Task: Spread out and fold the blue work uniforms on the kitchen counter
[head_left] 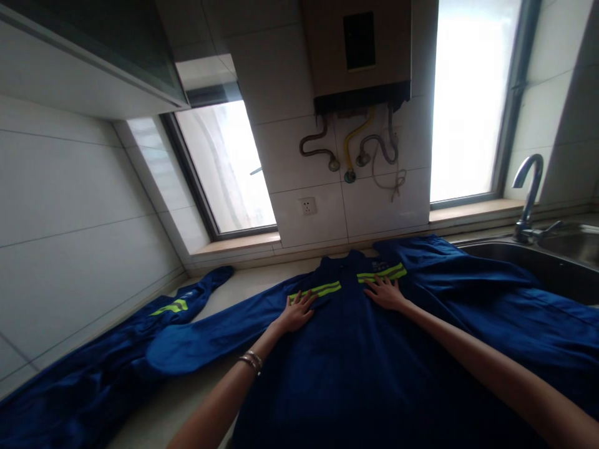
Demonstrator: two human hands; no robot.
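A blue work jacket [346, 349] with yellow-green and grey reflective stripes lies spread on the counter, its collar toward the wall. My left hand [296, 312] rests flat on the left chest, fingers spread over the stripe there; a bracelet circles that wrist. On the other side of the front, my right hand [386, 293] lies palm down just below the right stripe, fingers apart. Neither hand grips the cloth. One sleeve stretches left across the counter, and more blue fabric spreads right toward the sink. The jacket's lower part runs out of the bottom of the view.
Another blue garment [88, 355] with a reflective stripe lies along the left wall on the counter [255, 280]. At the right are a steel sink [496, 252] and a curved faucet [528, 187]. A water heater [360, 50] with hoses hangs above, near a wall socket [307, 206].
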